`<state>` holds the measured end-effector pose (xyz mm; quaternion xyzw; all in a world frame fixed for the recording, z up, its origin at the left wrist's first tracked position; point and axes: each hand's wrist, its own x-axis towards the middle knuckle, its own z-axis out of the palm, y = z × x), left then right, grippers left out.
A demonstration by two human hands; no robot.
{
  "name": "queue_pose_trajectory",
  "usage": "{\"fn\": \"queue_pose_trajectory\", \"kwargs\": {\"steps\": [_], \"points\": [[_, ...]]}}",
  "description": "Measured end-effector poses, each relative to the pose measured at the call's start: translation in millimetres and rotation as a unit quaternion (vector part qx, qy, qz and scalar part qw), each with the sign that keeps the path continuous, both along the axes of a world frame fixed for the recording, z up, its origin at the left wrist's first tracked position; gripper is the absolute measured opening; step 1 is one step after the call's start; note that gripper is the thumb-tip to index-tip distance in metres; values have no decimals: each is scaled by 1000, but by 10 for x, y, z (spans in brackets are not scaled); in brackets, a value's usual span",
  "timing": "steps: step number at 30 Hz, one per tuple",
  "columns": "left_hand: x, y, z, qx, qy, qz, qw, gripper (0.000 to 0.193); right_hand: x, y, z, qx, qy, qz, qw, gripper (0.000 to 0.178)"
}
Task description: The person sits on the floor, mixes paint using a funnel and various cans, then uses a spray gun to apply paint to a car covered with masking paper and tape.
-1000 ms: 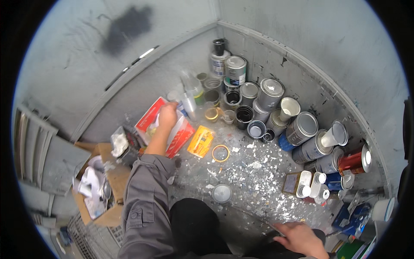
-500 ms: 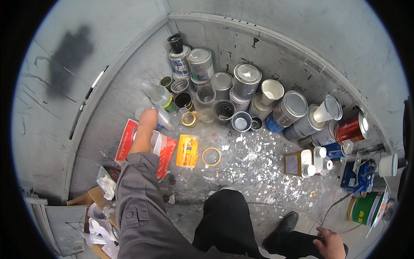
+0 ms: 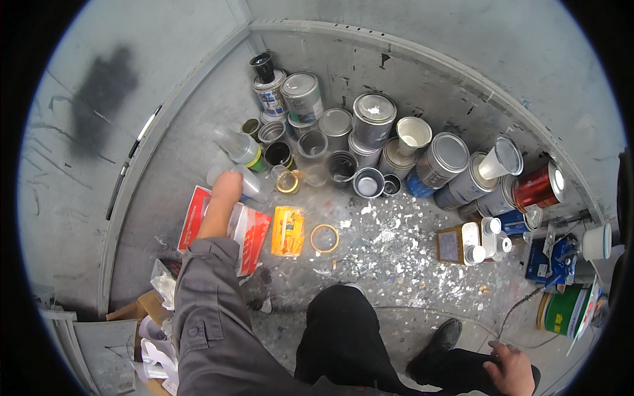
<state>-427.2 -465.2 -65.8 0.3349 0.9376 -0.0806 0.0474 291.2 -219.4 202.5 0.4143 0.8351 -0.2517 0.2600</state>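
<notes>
My left hand (image 3: 227, 187) reaches down at the left among clear plastic cups, its fingers curled and partly hidden beneath it. It closes round a clear plastic cup (image 3: 253, 185) lying on its side. Just beyond lies a stack of clear cups (image 3: 232, 146). Under my left forearm is a red and white box (image 3: 253, 239) with plastic film on it. A yellow packet (image 3: 287, 231) and a roll of tan tape (image 3: 324, 239) lie to its right. My right hand (image 3: 512, 371) rests on my right knee, holding nothing, fingers loosely bent and apart.
Several paint cans (image 3: 374, 119) and used mixing cups stand along the back wall. Capped bottles (image 3: 462, 243) and a green tub (image 3: 560, 313) are at the right, with a cable (image 3: 518, 307) by the tub. A cardboard box of waste (image 3: 146, 307) stands at lower left. Paint flakes dot the floor.
The view has shifted slightly. My left hand stays at the plastic cup, almost unmoved, and my right hand remains on my knee.
</notes>
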Motion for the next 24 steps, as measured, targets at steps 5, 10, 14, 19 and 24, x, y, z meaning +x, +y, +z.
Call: {"fn": "queue_pose_trajectory", "kwargs": {"steps": [5,10,14,19,24], "points": [[-740,-264,-974,-1,49,-4,999,19,28,130,-71,50,36,69,996,43],[-1368,-855,-1236,56,82,-11,995,33,278,194,-229,53,86,102,990,45],[-923,-157,-1246,12,-14,34,999,39,408,-87,27,33,71,53,995,48],[-860,-78,-754,26,20,78,996,35,783,-399,85,68,124,20,990,53],[-696,99,-368,101,63,92,989,39,1104,-395,164,72,175,-59,980,51]]}}
